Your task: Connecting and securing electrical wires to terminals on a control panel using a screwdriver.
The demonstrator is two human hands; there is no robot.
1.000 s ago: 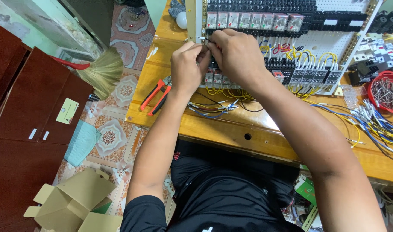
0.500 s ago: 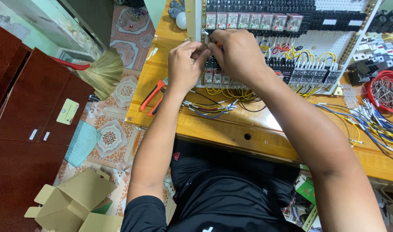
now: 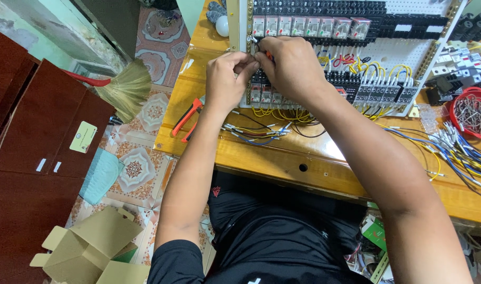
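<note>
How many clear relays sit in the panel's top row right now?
6 relays show, side by side along the panel top edge, just above the hands; more may hide behind them.

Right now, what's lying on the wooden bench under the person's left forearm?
A loose bundle of cut wires lies on the wooden bench, with red-handled pliers beside the left forearm. The left hand and right hand cover the panel spot they work on.

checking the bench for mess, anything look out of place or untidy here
Mostly loose wiring: cut wires lie scattered by the left hand, and a tangled bundle of wires sprawls toward the table's right end. An open cardboard box sits on the floor.
</note>
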